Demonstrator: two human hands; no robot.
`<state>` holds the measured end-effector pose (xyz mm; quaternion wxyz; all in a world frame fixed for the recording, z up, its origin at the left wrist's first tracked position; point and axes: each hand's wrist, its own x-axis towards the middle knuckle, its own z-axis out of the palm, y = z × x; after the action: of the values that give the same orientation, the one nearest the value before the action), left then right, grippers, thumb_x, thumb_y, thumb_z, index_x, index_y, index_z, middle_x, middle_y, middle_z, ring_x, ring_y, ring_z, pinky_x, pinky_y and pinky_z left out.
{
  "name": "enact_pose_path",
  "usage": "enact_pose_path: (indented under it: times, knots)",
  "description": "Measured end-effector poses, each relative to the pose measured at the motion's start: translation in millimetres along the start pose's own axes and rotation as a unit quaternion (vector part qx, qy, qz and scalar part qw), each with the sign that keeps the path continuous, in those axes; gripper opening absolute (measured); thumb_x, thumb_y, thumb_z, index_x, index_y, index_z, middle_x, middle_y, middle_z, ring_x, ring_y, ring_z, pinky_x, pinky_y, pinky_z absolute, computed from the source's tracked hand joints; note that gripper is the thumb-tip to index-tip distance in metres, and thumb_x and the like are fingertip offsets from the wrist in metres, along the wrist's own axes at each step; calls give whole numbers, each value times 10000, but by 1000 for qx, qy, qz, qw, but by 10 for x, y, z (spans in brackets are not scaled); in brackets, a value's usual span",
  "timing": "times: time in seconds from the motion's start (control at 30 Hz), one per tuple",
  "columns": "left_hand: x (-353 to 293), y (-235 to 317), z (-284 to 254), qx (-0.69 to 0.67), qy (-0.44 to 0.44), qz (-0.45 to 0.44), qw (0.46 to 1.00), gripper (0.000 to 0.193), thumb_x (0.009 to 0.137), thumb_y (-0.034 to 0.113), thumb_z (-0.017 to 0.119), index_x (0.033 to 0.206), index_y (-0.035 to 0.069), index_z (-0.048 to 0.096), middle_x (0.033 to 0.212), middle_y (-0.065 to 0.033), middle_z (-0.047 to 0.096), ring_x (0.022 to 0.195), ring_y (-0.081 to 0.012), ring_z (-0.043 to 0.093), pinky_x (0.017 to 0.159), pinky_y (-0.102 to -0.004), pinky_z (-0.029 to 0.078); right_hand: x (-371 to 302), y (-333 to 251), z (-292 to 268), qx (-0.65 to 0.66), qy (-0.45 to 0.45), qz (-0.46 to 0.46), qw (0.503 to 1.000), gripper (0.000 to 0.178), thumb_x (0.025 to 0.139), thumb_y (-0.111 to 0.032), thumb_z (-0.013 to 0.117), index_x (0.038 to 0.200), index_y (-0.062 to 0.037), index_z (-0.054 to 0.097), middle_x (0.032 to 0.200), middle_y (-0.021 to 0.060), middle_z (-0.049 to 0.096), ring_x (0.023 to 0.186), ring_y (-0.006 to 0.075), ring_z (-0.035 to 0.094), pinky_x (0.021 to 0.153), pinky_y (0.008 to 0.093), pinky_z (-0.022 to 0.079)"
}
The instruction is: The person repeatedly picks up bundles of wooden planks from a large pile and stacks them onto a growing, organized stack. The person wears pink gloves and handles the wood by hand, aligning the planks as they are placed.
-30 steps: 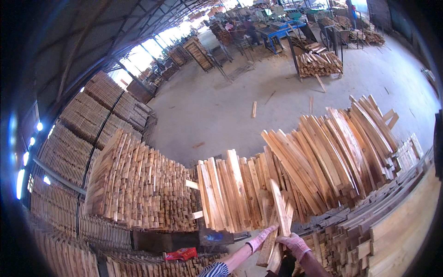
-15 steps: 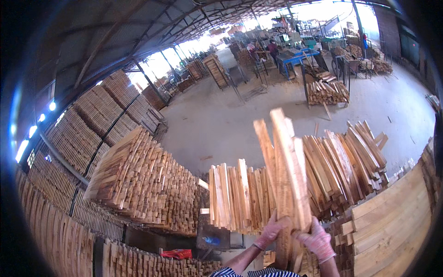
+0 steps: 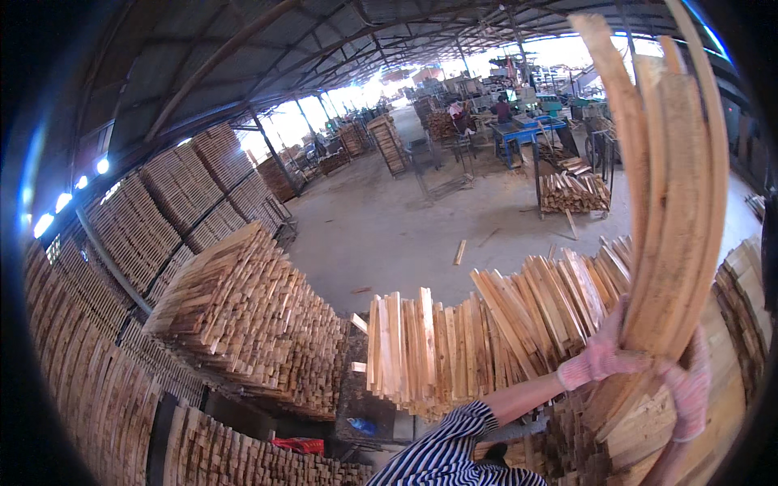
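Observation:
A bundle of several long wooden boards (image 3: 677, 194) rises upright at the right, slightly fanned at the top. My left hand (image 3: 604, 352), in a pink-and-white glove, is closed round its lower left side. On the other side my right hand (image 3: 687, 389), gloved the same way, grips the boards near their lower end. Below them lies a stack of wide pale boards (image 3: 725, 368), partly hidden by the bundle and my right arm. Left of the bundle, a row of leaning wooden slats (image 3: 438, 348) runs across the middle.
A large pile of stacked slats (image 3: 251, 324) stands at the left, with tall stacks (image 3: 134, 219) behind it. Farther off are a rack of wood pieces (image 3: 574, 193), a blue machine table (image 3: 527, 134) and people. A red bag (image 3: 298, 445) lies low at the left.
Both hands have carried the bundle of boards from the middle to the right, over the wide boards. The leaning slats it covered now show.

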<state>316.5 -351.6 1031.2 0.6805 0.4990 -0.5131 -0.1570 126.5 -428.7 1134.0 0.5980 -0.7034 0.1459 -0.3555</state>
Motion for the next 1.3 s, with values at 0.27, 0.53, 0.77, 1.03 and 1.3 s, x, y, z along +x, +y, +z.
enact_pose_path:
  times: [0.27,0.53,0.77,1.03,1.3]
  knots:
    - [728,33,1137,-34,-122,37,991,1515,593,609,924,1570,-124,28,1647,-244,197,1526,-309,198,1247,-404,186,-62,190,-1107,-8,229,-95,969,797,936,-191,712,1594,-36,290,1551,140,420,1385,240,444,1162,365,349]
    - [579,-87,1443,-55,-154,7,987,1494,486,575,969,1575,-57,164,1586,-233,316,1489,-311,295,1223,-394,242,-542,469,-1411,-191,273,-49,942,823,942,-288,724,1588,-13,294,1533,149,433,1372,238,434,1149,361,346]
    - [475,303,1340,-71,-177,-38,981,1413,479,587,965,1549,-11,261,1515,-195,438,1432,-312,395,1176,-416,325,-783,1121,-1774,-221,241,-53,944,933,867,-415,786,1560,17,334,1532,169,438,1373,271,452,1143,389,366]
    - [172,6,905,-259,-94,-61,959,1177,640,359,970,1540,33,284,1466,-113,503,1339,-260,502,1104,-397,449,-197,920,-1210,-185,101,-40,977,1125,730,-573,868,1527,39,362,1472,196,485,1325,292,510,1114,414,415]
    - [67,-892,224,-330,10,-94,939,799,891,433,767,1493,33,426,1408,-92,573,1250,-170,566,1040,-337,506,604,333,48,-26,-78,40,996,972,777,-193,840,1540,77,301,1384,191,553,1192,251,603,962,341,534]
